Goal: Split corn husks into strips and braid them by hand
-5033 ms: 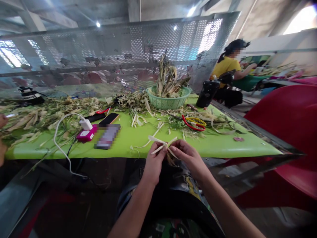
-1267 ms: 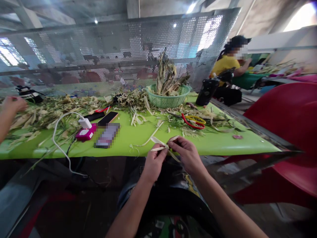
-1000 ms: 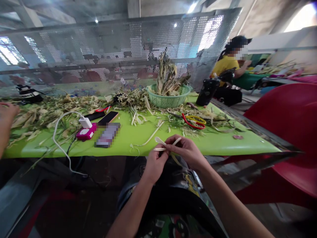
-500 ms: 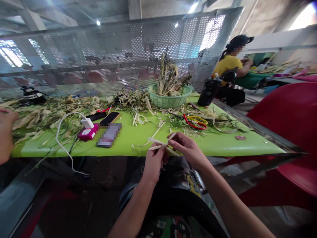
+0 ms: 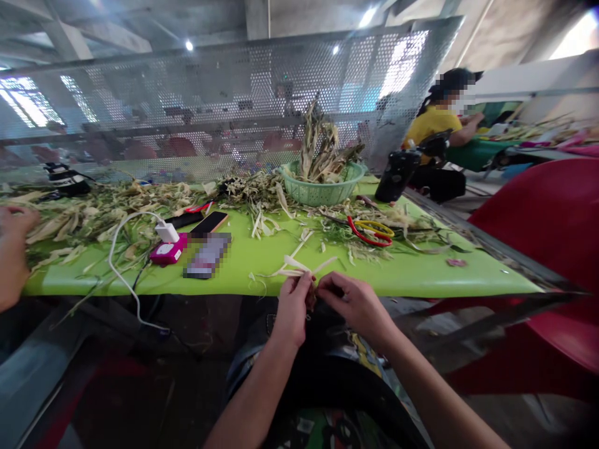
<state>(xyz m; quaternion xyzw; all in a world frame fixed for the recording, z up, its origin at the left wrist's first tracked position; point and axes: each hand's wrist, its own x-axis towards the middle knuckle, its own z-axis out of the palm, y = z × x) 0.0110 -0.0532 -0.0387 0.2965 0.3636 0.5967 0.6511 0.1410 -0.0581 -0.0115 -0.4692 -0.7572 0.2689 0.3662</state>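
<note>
Several pale corn husk strips (image 5: 296, 264) cross above my left hand (image 5: 291, 308). That hand is closed, its thumb and forefinger pinching the strips near the table's front edge. Just to the right, my right hand (image 5: 355, 302) has its thumb and forefinger pressed together, the fingertips close to the left ones. What it pinches, if anything, is too small to make out. A longer thin strip lies on the green tabletop (image 5: 253, 255) behind the hands.
Scissors (image 5: 369, 231) with red and yellow handles lie among scraps. Behind stands a green basket (image 5: 322, 190) of dried husks. Phones (image 5: 206, 255) and a pink power adapter (image 5: 167, 251) are left. Another person's hand (image 5: 14, 249) is at far left; a red chair (image 5: 552, 231) stands right.
My right hand has dropped slightly and lies lower beside the left fingers. The strips' ends have shifted, one now pointing up to the right. The view has moved slightly.
</note>
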